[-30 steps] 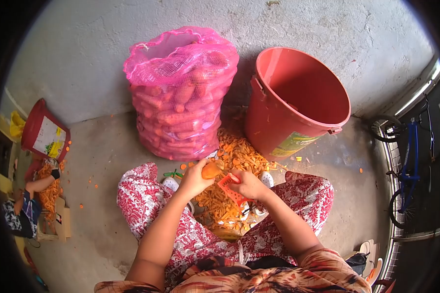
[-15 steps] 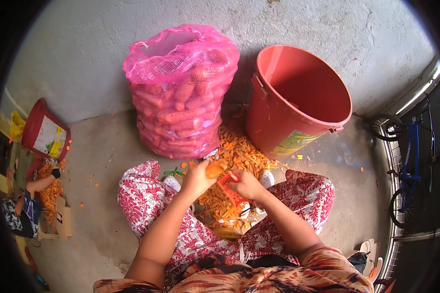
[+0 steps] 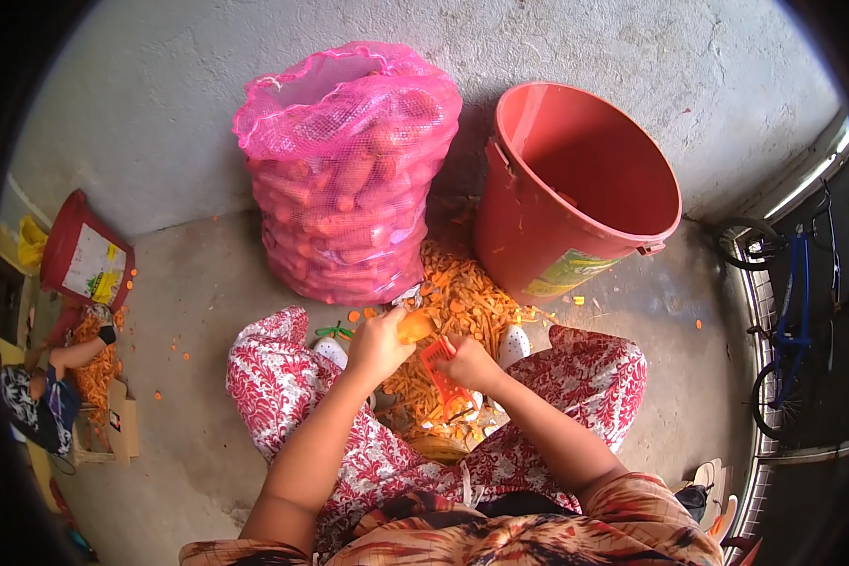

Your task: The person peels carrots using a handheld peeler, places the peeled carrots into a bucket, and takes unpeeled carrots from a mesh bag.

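My left hand (image 3: 379,347) is closed around a peeled-looking orange carrot (image 3: 416,326), whose free end points to the right. In my right hand (image 3: 471,364) is a flat orange-red peeler (image 3: 447,385), held just right of and below the carrot. Whether its blade touches the carrot, I cannot tell. Beneath both hands spreads a heap of orange peelings (image 3: 462,288), between my white shoes. A small green object (image 3: 333,331) lies on the floor beside my left shoe (image 3: 329,352).
A pink mesh sack (image 3: 340,222) full of carrots stands ahead, against the wall. Right of it is a tall red bucket (image 3: 538,222). Far left, another person (image 3: 52,391) sits by peelings and a second red bucket (image 3: 90,259). A bicycle (image 3: 792,330) is at the right.
The peeler in my right hand has swung to a steeper angle and shifted slightly left and down. My left hand still grips the carrot, almost in the same place.
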`<action>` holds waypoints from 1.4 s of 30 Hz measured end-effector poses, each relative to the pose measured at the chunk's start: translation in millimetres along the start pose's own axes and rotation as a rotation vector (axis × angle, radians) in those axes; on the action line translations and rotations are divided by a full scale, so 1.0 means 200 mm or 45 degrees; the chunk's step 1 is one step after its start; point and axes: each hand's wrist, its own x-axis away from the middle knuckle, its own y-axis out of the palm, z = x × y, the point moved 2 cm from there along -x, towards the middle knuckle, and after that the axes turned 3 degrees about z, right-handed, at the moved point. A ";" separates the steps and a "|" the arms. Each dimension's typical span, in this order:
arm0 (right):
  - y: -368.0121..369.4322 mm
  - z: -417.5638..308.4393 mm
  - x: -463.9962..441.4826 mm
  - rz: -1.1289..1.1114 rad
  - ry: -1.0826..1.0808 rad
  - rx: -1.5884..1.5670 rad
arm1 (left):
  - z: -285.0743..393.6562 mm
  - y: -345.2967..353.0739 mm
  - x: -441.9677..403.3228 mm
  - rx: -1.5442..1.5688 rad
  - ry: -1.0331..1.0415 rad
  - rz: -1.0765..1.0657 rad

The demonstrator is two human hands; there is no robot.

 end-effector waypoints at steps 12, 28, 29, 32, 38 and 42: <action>0.08 0.06 -0.01 0.045 0.035 -0.052 | 0.03 -0.01 0.01 -0.163 0.125 -0.087; -0.01 -0.03 -0.04 0.264 0.019 0.118 | -0.03 0.02 0.00 0.350 -0.049 -0.258; -0.01 -0.02 -0.05 0.278 -0.007 0.137 | -0.02 0.02 0.00 0.389 -0.093 -0.291; 0.06 0.20 -0.15 -0.048 0.210 0.100 | 0.09 0.01 0.03 0.304 0.425 -0.194; -0.04 0.09 -0.12 0.215 0.256 0.049 | 0.06 -0.07 -0.05 0.120 0.241 0.051; -0.18 0.05 -0.15 0.533 0.276 -0.054 | 0.06 -0.05 -0.02 0.216 0.031 0.134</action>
